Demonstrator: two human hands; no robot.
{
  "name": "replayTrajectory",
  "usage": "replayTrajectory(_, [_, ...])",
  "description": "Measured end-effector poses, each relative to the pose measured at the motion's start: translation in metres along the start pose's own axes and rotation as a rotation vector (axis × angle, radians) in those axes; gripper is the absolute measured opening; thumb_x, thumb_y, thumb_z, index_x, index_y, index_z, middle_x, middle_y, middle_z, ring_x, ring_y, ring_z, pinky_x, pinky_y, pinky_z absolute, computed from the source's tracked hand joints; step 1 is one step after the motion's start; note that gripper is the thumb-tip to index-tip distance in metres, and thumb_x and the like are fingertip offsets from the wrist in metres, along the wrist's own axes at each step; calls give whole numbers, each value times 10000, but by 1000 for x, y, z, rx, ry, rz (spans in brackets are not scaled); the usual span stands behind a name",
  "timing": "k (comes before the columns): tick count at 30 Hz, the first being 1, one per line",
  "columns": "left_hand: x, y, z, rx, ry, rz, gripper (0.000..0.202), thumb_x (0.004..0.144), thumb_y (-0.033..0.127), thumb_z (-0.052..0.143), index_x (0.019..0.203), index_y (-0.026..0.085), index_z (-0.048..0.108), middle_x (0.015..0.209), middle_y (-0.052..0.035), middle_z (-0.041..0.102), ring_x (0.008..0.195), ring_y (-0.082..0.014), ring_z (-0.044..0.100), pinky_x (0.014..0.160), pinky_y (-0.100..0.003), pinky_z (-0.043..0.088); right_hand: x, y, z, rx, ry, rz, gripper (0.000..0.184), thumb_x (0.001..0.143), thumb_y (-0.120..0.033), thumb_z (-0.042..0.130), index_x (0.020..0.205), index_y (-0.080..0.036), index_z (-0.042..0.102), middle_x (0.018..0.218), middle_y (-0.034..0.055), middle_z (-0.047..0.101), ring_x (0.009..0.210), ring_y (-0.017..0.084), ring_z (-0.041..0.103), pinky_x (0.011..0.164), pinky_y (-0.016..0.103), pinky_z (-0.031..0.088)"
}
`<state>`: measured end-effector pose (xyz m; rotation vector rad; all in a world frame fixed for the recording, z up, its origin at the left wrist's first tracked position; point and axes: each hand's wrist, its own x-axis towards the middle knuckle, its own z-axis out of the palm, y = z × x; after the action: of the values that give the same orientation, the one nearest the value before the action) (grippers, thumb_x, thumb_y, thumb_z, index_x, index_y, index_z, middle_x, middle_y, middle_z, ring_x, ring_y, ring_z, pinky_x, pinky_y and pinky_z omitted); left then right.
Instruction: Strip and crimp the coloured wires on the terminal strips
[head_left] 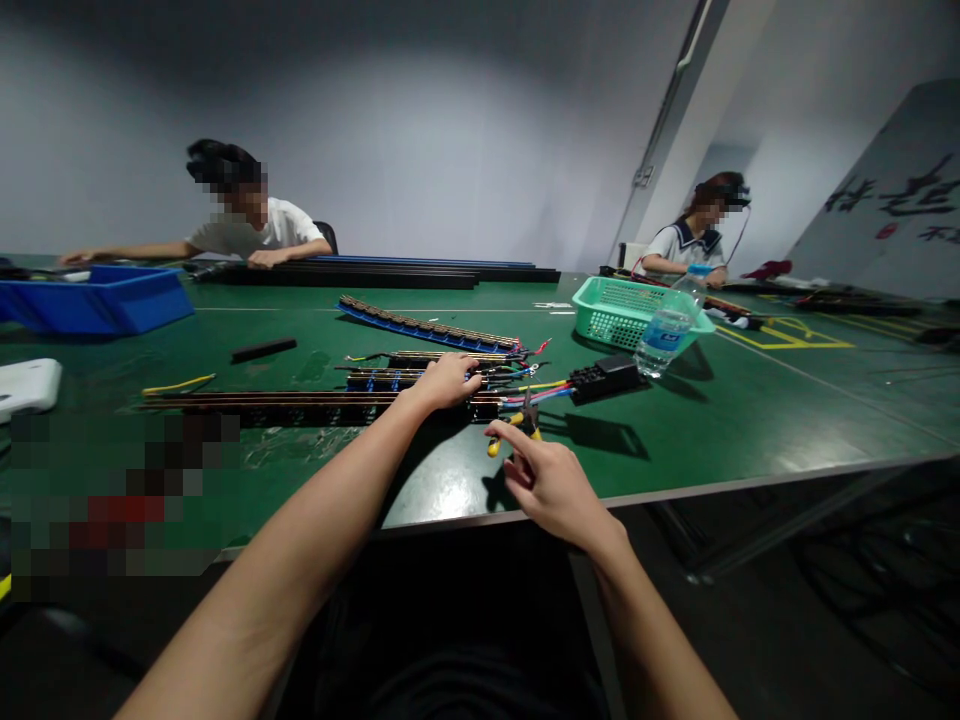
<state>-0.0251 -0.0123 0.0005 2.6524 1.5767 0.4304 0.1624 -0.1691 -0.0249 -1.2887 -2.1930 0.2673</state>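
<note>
The left hand [448,381] rests palm-down, fingers curled, on a long strip [315,405] running sideways off to its left, while the right hand [551,482], loosely open and empty, reaches toward yellow-handled pliers [517,425] just beyond its fingertips, nearer it.

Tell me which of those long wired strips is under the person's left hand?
The left hand rests on the nearest dark strip, the longest, closest to the table edge; the blue strip lies farther back, untouched.

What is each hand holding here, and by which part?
The left hand presses on the right end of the long dark wired strip, not gripping it. The right hand reaches toward the yellow-handled pliers, holding nothing.
</note>
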Motion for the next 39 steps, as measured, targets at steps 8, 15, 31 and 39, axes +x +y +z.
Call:
replayTrajectory(8, [0,-2,1,-13,9,25,404,982,404,469,1272,191,652,1380,-106,617,1280,-301,541,1074,-438,457,11,4,16,943,418,255,359,827,-504,714,896,-253,468,703,-45,580,629,122,553,592,231,457])
replayTrajectory(15, [-2,1,-1,-5,9,-4,415,989,398,468,1315,195,624,1419,-104,592,1315,-290,519,1100,-429,434,21,-1,22,1297,720,361,507,765,-676,705,849,-261,427,602,-97,452,545,96,504,618,252,522])
replayTrajectory(31, [0,1,-1,-19,-4,-11,407,983,401,489,1316,218,635,1413,-85,603,1325,-278,521,1074,-396,459,26,-16,1,459,479,-287,715,862,-225,694,1479,-310,343,1088,58,715,794,160,654,721,313,563])
replayTrajectory(39, [-2,1,-2,-28,17,-6,421,971,394,481,1301,187,639,1376,-121,621,1283,-316,545,1049,-445,476,102,21,-19,729,686,-119,325,930,-400,558,1201,-220,568,700,-19,647,609,139,603,597,289,489])
